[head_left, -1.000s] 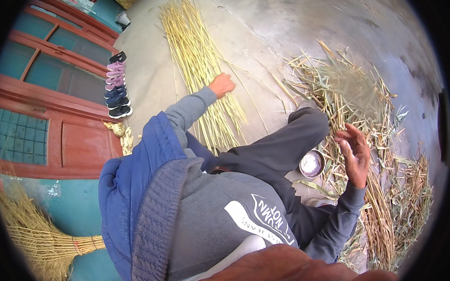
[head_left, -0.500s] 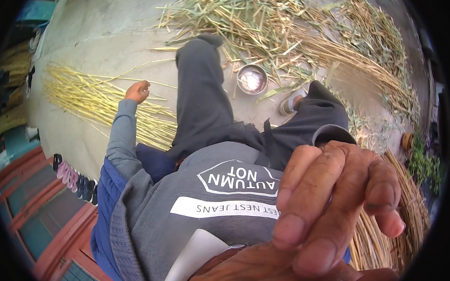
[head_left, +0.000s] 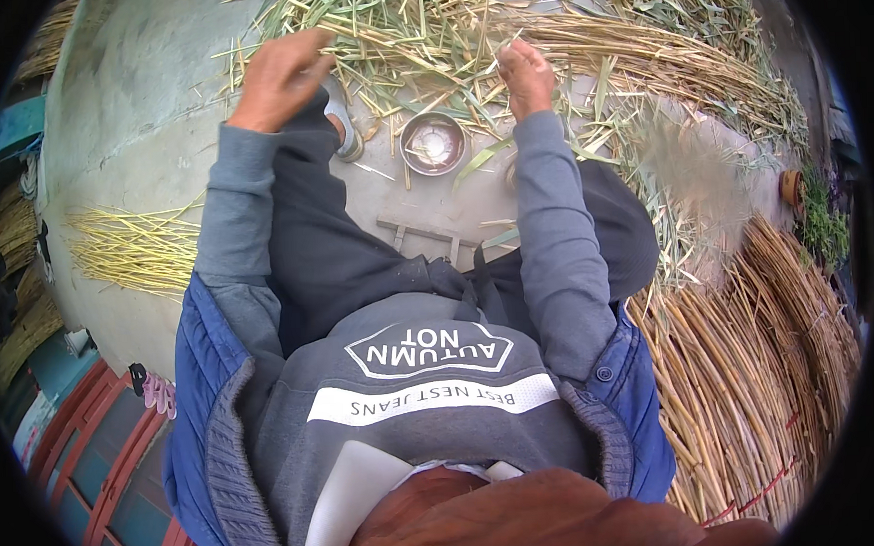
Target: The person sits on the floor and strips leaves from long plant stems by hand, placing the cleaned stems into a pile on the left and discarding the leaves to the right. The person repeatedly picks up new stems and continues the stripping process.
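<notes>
My left hand (head_left: 281, 84) is raised above my left shin, at the left edge of the scattered straw (head_left: 401, 58). Its fingers are slightly bent, and a gap shows beside the thumb; nothing can be seen in it. Farther right, my right hand (head_left: 528, 80) hovers over the near edge of the straw with its fingers curled together. A thin pale sliver shows at its fingertips, too small to name. Between and nearer than the hands, a round metal bowl (head_left: 461, 147) with whitish contents stands on the concrete floor.
A bundle of yellow-green stalks (head_left: 133, 247) lies on the left. Tied brown reed bundles (head_left: 720, 388) are at the right, near a potted plant (head_left: 820, 211). A low wooden frame (head_left: 426, 233) shows between my legs. Long stalks (head_left: 631, 50) lie at the far right.
My right hand has gone from close to the camera out over the straw. My left hand has moved away from the yellow-green stalks, forward and right. My legs have shifted, revealing the wooden frame.
</notes>
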Demonstrator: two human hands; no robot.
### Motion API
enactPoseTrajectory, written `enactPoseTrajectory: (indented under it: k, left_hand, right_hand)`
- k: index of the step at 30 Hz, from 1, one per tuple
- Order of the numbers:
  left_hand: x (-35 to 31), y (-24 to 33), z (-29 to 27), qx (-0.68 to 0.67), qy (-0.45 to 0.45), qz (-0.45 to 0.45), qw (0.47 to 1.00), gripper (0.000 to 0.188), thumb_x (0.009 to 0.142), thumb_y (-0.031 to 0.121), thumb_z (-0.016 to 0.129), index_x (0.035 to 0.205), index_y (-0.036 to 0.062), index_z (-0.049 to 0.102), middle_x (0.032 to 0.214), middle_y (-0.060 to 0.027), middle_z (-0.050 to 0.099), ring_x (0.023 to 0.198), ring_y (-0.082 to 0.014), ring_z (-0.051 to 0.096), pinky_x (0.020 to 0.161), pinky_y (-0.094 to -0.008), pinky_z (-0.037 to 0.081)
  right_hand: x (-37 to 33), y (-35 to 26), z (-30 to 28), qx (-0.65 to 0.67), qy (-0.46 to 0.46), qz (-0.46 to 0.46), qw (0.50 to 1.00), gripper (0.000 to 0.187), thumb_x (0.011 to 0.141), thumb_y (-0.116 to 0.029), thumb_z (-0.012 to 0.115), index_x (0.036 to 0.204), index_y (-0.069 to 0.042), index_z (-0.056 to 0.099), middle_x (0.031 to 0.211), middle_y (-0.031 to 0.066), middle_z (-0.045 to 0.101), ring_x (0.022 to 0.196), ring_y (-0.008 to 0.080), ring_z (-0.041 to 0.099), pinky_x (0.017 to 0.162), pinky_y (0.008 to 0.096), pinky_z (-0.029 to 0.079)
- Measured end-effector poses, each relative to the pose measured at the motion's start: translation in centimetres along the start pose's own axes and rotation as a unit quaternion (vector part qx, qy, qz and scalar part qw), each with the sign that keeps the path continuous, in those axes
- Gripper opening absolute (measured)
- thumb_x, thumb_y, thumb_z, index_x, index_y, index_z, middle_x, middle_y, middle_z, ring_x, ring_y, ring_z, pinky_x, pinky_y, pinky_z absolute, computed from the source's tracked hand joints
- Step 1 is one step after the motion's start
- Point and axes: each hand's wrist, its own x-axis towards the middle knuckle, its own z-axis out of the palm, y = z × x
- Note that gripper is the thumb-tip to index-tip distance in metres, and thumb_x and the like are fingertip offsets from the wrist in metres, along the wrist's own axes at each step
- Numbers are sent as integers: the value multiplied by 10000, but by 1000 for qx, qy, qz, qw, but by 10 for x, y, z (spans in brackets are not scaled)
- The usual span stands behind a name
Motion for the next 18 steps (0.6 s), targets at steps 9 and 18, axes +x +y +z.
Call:
enactPoseTrajectory:
  k: [9, 18]
  left_hand:
    - [41, 49, 78, 12, -226, 53, 973, 298, 870, 197, 723, 1116, 52, 637, 931, -112, 665, 909, -336, 636, 790, -447, 470]
    - [72, 53, 67, 59, -306, -3, 950, 360, 863, 183, 736, 1170, 44, 608, 926, -127, 626, 893, -328, 595, 789, -413, 432]
  right_hand:
    - [206, 156, -154, -458, 71, -25, 886, 306, 875, -358, 749, 1027, -93, 763, 1054, 146, 762, 973, 305, 731, 897, 399, 559]
    - [352, 145, -203, -606, 51, -136, 782, 621, 872, -431, 648, 1384, -81, 623, 1253, 197, 701, 1209, 358, 639, 1056, 407, 464]
